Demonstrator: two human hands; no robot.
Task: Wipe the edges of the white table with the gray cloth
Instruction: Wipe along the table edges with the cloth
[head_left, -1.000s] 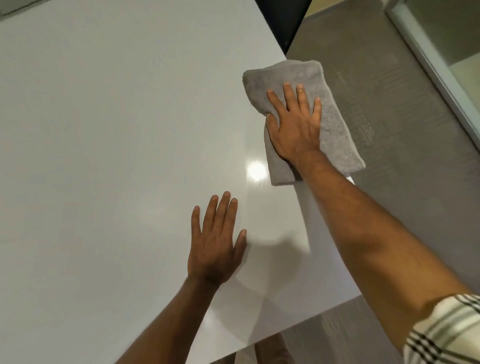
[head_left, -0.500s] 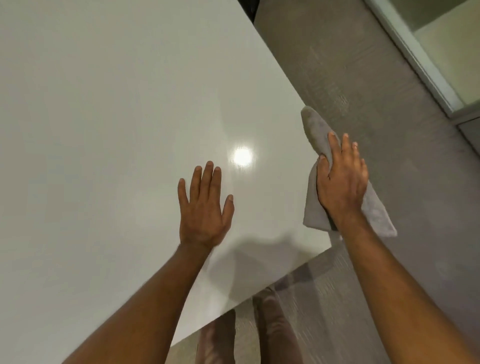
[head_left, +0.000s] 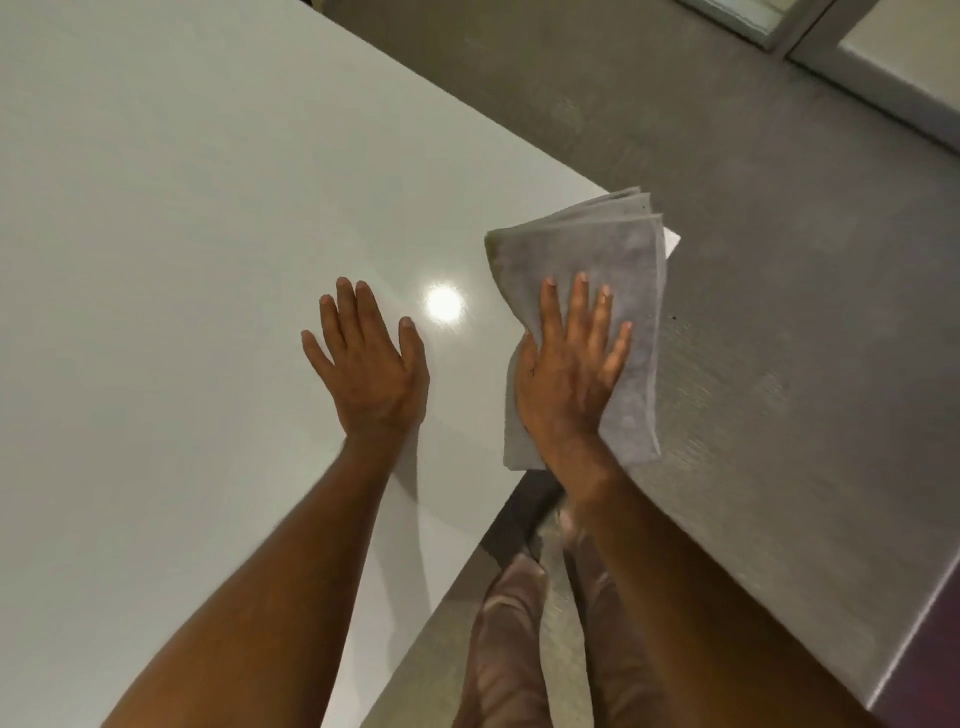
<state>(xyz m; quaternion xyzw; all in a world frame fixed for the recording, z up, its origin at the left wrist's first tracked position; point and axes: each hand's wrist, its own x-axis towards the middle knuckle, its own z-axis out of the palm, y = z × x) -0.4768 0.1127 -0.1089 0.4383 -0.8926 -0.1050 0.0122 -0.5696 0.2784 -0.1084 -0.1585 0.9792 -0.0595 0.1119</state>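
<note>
While the left hand (head_left: 371, 371) lay flat on the white table (head_left: 182, 234) with fingers spread, the right hand (head_left: 566, 379) pressed splayed fingers onto the folded gray cloth (head_left: 618, 260) covering the table's corner.

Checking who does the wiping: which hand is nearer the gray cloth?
Right. The right hand lies flat on the gray cloth at the white table corner. The left hand rests flat on the bare tabletop, apart from the cloth, to its left.
</note>
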